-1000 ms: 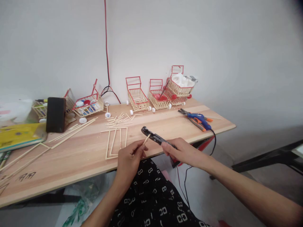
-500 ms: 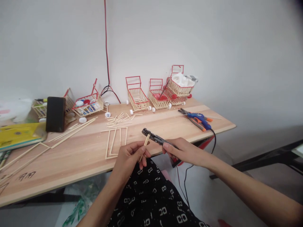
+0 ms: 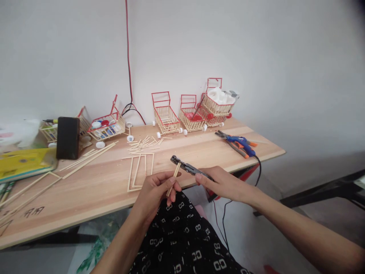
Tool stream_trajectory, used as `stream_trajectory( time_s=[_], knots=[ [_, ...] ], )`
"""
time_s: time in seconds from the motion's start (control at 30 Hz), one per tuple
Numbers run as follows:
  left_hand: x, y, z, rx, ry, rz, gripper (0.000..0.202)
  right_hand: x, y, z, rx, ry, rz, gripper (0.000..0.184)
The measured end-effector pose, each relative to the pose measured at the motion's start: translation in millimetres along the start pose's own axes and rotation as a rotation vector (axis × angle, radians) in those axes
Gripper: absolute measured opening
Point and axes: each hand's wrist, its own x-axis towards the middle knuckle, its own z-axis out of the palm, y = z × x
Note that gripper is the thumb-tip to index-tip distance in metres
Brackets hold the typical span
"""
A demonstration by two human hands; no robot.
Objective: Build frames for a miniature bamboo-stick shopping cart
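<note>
My left hand point(image 3: 155, 190) is closed on a thin wooden stick point(image 3: 173, 180), held just off the front edge of the wooden table point(image 3: 94, 186). My right hand point(image 3: 221, 182) grips the handles of dark pliers point(image 3: 185, 166), whose jaws meet the stick's upper end. A rectangular frame of glued sticks point(image 3: 139, 170) lies on the table just beyond my left hand. Loose short sticks point(image 3: 144, 144) are scattered behind it.
Several small stick-built shopping carts with red handles point(image 3: 165, 114) line the wall. A blue glue gun point(image 3: 241, 144) and orange-handled pliers lie at the right end. A dark box point(image 3: 67, 137), a yellow book point(image 3: 24, 161) and long sticks point(image 3: 85, 158) sit left. A red cable point(image 3: 128, 57) hangs down the wall.
The stick has slid lower through my left fingers, so more of it hangs below my hand. The pliers and my right hand have barely shifted.
</note>
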Motion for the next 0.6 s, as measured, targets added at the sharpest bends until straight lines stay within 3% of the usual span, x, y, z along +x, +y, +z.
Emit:
stream_trajectory(
  time_s=[0.6],
  knots=[
    [2.9, 0.8, -4.4, -0.087, -0.064, -0.076, 0.029, -0.4, 2.1, -0.1, -0.052, -0.016, 0.003, 0.055]
  ],
)
